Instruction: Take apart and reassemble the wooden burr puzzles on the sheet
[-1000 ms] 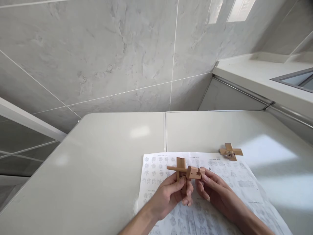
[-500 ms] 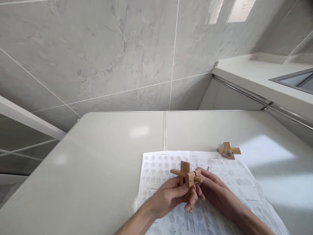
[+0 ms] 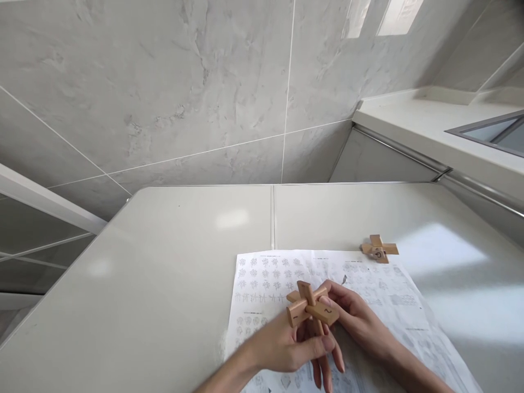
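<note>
A wooden puzzle (image 3: 310, 307) of crossed notched bars is held between both hands above a printed instruction sheet (image 3: 262, 273). My left hand (image 3: 286, 346) grips it from below and the left, thumb and fingers closed round its lower bar. My right hand (image 3: 354, 316) pinches its right side with the fingertips. The bars are tilted and show small marks on their faces. A second, smaller assembly of wooden bars (image 3: 379, 250) lies on the table beyond the sheet's far right corner, apart from both hands.
The pale grey table (image 3: 164, 262) has a seam down its middle and stands against a grey tiled wall (image 3: 184, 82). A white ledge (image 3: 429, 123) with a sunken metal frame runs along the right. The table's left edge drops off.
The puzzle has come lower and nearer to me and turned, so other faces of the bars show. My left fingers have shifted further round it. The view has tilted slightly.
</note>
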The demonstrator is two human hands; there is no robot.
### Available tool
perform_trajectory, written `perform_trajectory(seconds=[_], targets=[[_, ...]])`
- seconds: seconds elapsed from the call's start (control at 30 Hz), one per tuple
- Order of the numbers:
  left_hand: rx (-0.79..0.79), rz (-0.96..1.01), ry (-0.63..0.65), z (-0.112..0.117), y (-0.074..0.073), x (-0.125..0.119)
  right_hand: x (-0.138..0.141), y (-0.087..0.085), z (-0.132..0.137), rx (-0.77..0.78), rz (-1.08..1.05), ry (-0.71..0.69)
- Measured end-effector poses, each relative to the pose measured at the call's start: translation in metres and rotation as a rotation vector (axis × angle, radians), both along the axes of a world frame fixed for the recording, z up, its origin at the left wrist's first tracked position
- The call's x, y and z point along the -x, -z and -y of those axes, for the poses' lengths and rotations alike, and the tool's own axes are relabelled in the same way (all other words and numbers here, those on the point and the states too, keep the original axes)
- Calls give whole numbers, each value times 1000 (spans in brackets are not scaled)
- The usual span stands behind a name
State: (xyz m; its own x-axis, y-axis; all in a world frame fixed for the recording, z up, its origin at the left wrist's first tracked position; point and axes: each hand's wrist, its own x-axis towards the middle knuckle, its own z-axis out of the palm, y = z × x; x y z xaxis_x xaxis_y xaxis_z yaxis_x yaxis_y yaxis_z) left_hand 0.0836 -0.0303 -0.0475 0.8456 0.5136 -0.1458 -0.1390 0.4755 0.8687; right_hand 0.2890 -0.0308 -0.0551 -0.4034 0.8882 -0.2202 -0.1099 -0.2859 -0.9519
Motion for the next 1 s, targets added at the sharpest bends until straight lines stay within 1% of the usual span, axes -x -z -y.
perform_trajectory(seconds=[0.13, 0.27, 0.4, 0.57, 0.7, 0.77, 0.83, 0.9, 1.0], targets=[[-27, -23, -21, -1, -7, 0, 1, -1, 1, -15, 6, 17], [-55, -15, -13, -3, -11, 0, 2, -2, -1, 17, -18, 43], [-41, 5, -15, -4, -7, 0, 1, -2, -1, 75, -50, 63], [-3, 40, -15, -5, -1, -1, -1, 6, 1, 153, -188, 74], [43, 26, -110, -6, 2, -5, -1, 11, -1, 174, -209, 131], [51, 0, -154, -5, 4, -7, -1, 10, -1, 142, -185, 122], [53, -14, -178, -3, 6, -8, -2, 9, -1, 124, -173, 85], [54, -16, -195, -1, 7, -9, -4, 9, -1, 140, -173, 65], [49, -23, -219, 1, 8, -10, -7, 12, -3, 152, -155, 78]])
